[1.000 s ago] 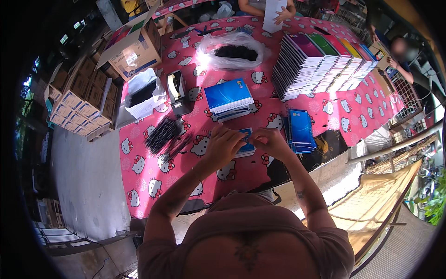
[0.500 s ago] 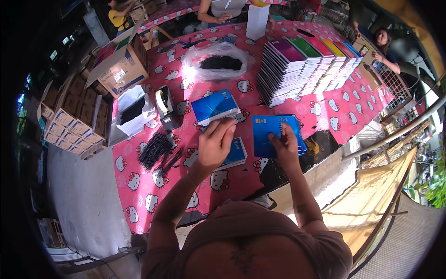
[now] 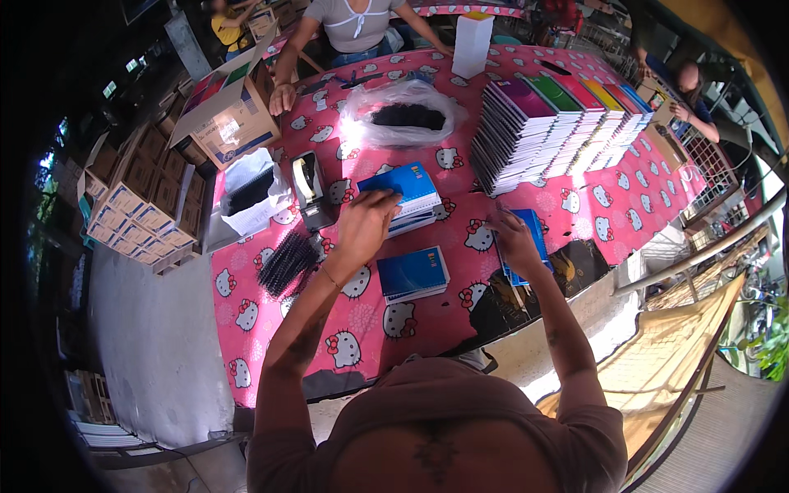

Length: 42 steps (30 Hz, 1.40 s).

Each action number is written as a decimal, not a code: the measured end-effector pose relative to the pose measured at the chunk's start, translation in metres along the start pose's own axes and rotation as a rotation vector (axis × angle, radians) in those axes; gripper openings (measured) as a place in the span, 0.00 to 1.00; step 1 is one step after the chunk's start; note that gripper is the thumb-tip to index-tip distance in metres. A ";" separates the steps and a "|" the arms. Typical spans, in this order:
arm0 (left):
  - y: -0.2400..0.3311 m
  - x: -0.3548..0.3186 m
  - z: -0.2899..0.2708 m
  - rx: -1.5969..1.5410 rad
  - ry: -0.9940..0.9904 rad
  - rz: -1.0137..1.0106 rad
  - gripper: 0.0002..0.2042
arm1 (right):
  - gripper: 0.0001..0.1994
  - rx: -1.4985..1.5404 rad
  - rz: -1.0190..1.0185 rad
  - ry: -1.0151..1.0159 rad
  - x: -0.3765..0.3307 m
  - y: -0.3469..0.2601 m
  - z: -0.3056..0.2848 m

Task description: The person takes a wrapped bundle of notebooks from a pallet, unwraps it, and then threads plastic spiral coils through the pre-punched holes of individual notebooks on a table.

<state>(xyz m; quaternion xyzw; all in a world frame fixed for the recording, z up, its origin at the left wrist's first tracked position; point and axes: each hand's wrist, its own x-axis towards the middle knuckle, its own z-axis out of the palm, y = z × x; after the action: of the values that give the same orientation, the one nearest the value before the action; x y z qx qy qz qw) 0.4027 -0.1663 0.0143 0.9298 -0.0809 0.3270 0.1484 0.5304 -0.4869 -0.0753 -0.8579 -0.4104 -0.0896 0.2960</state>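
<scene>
My left hand (image 3: 366,226) reaches forward over the pink cartoon-cat tablecloth (image 3: 246,329). Its curled fingers grip the near left corner of a stack of blue notebooks (image 3: 407,191) in the middle. My right hand (image 3: 511,238) rests on a smaller pile of blue notebooks (image 3: 534,234) to the right; its fingers are hard to make out. Between my forearms another short pile of blue notebooks (image 3: 412,274) lies flat near the front edge.
Black binding spirals (image 3: 288,263) and a tape dispenser (image 3: 308,187) lie left of my hand. Rows of colourful notebooks (image 3: 567,123) stand at the back right, a clear bag of spirals (image 3: 403,115) behind. Cardboard boxes (image 3: 230,119) sit at the left. A person (image 3: 353,25) works opposite.
Both hands held one blue notebook close to me. The right hand then carried it to the right pile, and the left hand moved forward to the middle stack.
</scene>
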 end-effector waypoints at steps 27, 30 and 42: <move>0.032 0.022 -0.052 0.129 0.272 0.023 0.09 | 0.34 0.630 0.035 0.372 0.071 -0.137 -0.002; 0.063 -0.028 -0.034 0.048 0.144 0.114 0.10 | 0.37 0.743 -0.128 0.156 0.041 -0.131 -0.002; -0.034 -0.171 -0.002 0.272 -0.065 -0.551 0.13 | 0.18 0.951 0.235 -0.054 -0.002 -0.120 0.072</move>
<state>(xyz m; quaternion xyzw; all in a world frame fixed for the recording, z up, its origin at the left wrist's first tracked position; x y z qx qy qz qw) 0.2778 -0.1248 -0.1002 0.9381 0.2141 0.2522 0.1030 0.4319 -0.3875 -0.0824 -0.6704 -0.3137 0.1638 0.6522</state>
